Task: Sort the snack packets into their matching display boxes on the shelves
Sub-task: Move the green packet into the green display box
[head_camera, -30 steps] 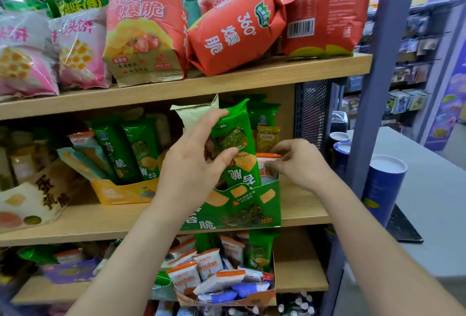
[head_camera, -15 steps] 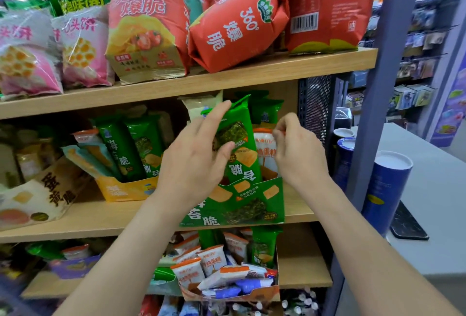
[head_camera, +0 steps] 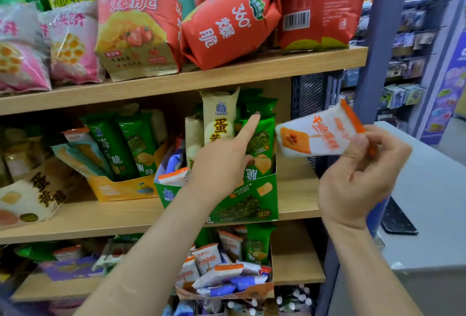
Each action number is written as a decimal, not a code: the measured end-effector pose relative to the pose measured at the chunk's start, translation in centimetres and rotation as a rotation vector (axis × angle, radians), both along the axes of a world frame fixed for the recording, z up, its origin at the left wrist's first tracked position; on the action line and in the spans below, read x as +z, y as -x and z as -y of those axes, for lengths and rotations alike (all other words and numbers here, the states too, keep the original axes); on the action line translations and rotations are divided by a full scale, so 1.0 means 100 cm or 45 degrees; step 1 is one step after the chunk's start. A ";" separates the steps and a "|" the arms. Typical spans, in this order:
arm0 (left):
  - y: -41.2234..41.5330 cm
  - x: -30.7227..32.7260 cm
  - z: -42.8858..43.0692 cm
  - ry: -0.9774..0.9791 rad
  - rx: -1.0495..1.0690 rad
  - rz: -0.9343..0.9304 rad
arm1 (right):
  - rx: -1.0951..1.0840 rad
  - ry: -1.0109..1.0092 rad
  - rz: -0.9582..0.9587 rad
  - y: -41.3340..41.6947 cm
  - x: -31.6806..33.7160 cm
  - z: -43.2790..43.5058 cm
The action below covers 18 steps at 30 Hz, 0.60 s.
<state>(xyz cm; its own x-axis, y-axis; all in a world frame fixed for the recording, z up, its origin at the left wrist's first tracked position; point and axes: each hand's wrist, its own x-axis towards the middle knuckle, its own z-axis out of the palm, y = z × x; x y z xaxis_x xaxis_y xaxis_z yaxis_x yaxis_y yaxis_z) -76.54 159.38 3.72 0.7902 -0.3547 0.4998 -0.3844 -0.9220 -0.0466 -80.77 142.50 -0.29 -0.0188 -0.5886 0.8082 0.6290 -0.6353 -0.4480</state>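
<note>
My right hand [head_camera: 358, 179] pinches a white and orange snack packet [head_camera: 317, 134] and holds it in the air to the right of the green display box [head_camera: 247, 202] on the middle shelf. That box holds green seaweed packets [head_camera: 259, 144], two beige packets [head_camera: 219, 119] and a few white-orange and blue ones at its left end. My left hand [head_camera: 222, 164] is in front of the box, its index finger stretched up against a green packet. On the shelf below, an orange-brown display box [head_camera: 227, 293] holds several white-orange and blue packets.
A yellow display box [head_camera: 121, 187] with green packets stands left of the green one. Big red and pink bags [head_camera: 227, 20] fill the top shelf. A grey post [head_camera: 375, 63] bounds the shelves on the right, with a grey counter [head_camera: 433, 202] beyond it.
My right hand has pulled the white and orange packet out of the green box and moved it right. My left hand has let go of the green packets and now points with one finger.
</note>
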 end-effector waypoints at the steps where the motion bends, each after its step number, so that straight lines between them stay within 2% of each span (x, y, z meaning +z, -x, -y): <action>1: 0.000 0.000 -0.002 0.001 0.005 -0.033 | -0.039 0.022 0.050 0.006 0.003 0.001; 3: 0.000 -0.003 -0.007 -0.002 -0.020 -0.083 | -0.053 0.045 0.080 0.017 0.011 0.006; 5: 0.005 -0.006 -0.012 0.020 -0.101 -0.091 | 0.081 0.048 -0.010 0.022 0.018 0.007; 7: 0.015 -0.008 -0.021 0.201 -0.227 -0.045 | 0.362 0.008 -0.212 0.020 0.022 0.002; 9: 0.026 -0.012 -0.044 0.536 -0.323 0.108 | 0.722 -0.110 -0.484 0.012 0.017 -0.005; 10: 0.028 -0.015 -0.060 0.650 -0.285 0.193 | 0.885 -0.187 -0.639 0.009 0.012 -0.008; 12: 0.029 -0.019 -0.093 0.712 -0.022 0.238 | 1.145 -0.317 -0.894 0.003 0.000 -0.012; 14: 0.026 -0.021 -0.114 0.678 0.226 0.007 | 1.257 -0.373 -1.026 0.000 -0.008 -0.017; 15: 0.023 -0.022 -0.118 0.664 0.268 -0.142 | 1.266 -0.372 -1.062 -0.001 -0.011 -0.021; 18: 0.021 -0.023 -0.118 0.692 0.121 -0.434 | 1.249 -0.327 -1.144 0.000 -0.013 -0.032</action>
